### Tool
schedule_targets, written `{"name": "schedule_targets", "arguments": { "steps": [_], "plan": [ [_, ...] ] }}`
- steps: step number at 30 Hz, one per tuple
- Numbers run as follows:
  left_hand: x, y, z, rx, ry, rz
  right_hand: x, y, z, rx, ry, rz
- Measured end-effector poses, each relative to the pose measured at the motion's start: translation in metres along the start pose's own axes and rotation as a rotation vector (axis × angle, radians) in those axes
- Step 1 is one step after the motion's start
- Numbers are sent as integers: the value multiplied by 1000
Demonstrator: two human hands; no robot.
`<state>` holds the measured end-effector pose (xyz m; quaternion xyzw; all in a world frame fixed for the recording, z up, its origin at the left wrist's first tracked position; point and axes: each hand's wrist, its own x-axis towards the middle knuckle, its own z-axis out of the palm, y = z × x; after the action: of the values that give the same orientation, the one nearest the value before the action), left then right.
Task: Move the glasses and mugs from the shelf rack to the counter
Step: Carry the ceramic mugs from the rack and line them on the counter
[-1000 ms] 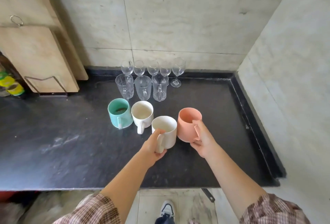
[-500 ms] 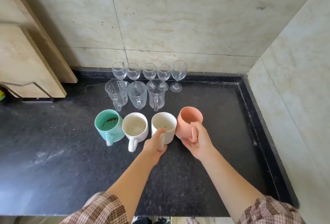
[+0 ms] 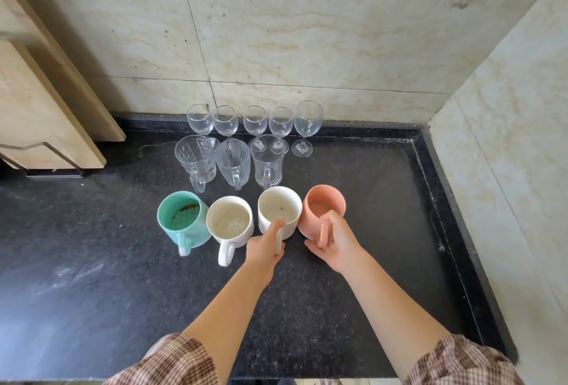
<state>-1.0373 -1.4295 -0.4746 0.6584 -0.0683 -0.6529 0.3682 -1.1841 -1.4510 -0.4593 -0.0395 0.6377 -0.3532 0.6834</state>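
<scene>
Pink mug [image 3: 322, 212] and white mug [image 3: 279, 214] now stand on the desk [image 3: 368, 261], closing the front row beside two others; a second ago they sat nearer the edge. Left hand [image 3: 265, 249] and right hand [image 3: 333, 240] each grip a handle, so letting go looks next.

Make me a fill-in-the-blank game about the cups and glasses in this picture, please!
1. The left hand holds the handle of a ____ mug.
2. The right hand holds the ____ mug.
3. The back row by the wall has ____ wine glasses.
4. The green mug stands at the ____ end of the mug row.

Missing words: white; pink; five; left
</scene>
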Motion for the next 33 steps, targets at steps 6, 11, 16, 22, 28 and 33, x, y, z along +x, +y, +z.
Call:
{"name": "schedule_targets", "arguments": {
  "steps": [6,11,16,22,28,33],
  "plan": [
    [0,-8,-13,86,-29,-1,-5,6,-2,-22,-21,35],
    [-1,-14,-18,152,-26,-2,-12,10,-3,-46,-23,54],
    [-1,-16,-18,200,6,8,-18,14,-6,-78,-21,84],
    [2,-18,-20,249,56,24,-24,19,-6,-79,6,89],
    [-4,-14,-18,292,77,31,-29,22,-4,-106,66,84],
    [-13,-6,-17,475,93,89,-33,24,-3,-376,204,27]
  ]
}}
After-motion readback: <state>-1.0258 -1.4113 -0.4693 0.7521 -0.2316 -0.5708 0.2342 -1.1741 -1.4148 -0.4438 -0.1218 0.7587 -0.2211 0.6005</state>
